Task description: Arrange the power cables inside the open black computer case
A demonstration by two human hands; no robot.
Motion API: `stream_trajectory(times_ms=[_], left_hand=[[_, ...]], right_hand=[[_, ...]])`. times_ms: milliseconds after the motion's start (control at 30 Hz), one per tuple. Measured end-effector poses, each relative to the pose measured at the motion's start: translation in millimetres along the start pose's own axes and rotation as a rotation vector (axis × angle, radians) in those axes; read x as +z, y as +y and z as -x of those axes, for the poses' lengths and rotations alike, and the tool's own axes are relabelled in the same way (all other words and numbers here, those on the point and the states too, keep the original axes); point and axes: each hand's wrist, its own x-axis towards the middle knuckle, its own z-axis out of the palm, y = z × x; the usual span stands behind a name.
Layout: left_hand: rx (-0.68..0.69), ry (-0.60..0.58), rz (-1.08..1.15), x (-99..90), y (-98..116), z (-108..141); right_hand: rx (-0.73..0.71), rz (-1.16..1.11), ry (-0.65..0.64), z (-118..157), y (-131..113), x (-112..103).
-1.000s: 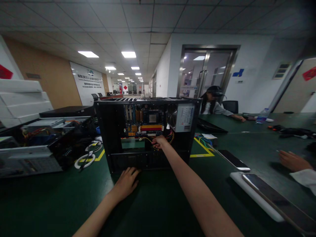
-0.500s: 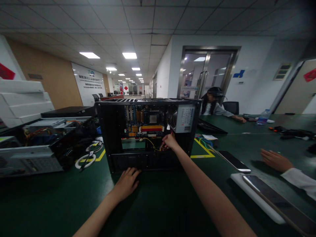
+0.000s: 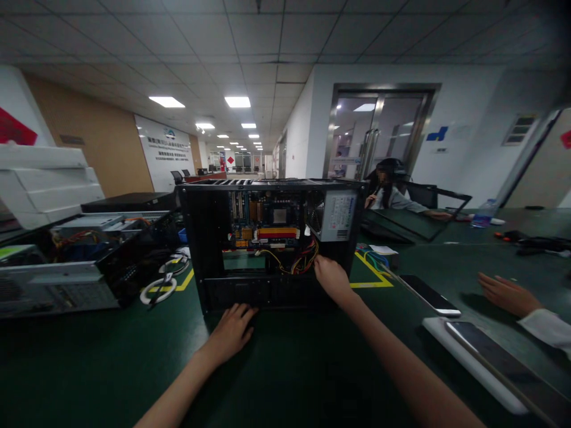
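1. The green table (image 3: pixel 285 374) carries the open black computer case (image 3: pixel 238 291), upright before me.
2. My left hand (image 3: pixel 229 333) lies released, fingers loosely spread, at its lower edge.
3. My right hand (image 3: pixel 332 277) is by the cables (image 3: pixel 307 261) inside; whether it pinches any, I cannot tell.
4. Glass doors (image 3: pixel 399 128) stand beyond, ceiling lights (image 3: pixel 238 102) overhead.

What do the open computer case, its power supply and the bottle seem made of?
Computer case: probably painted sheet metal, satin black, judging by its thin, crisp edges. Power supply: likely bare sheet metal, dull grey, with a flat, squared side. Bottle: clear, probably plastic; it looks see-through.
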Motion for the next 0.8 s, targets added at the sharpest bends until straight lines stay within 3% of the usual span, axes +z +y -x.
stream_trajectory(times_ms=[400, 800], left_hand=[[-0.005, -0.013, 0.027, -4.5, 3, 2], [-0.011, -0.011, 0.028, -4.7, 3, 1]], right_hand=[[-0.098, 0.116, 0.173, 20, 7, 17], [-0.157, 0.053, 0.300, 27, 8, 27]])
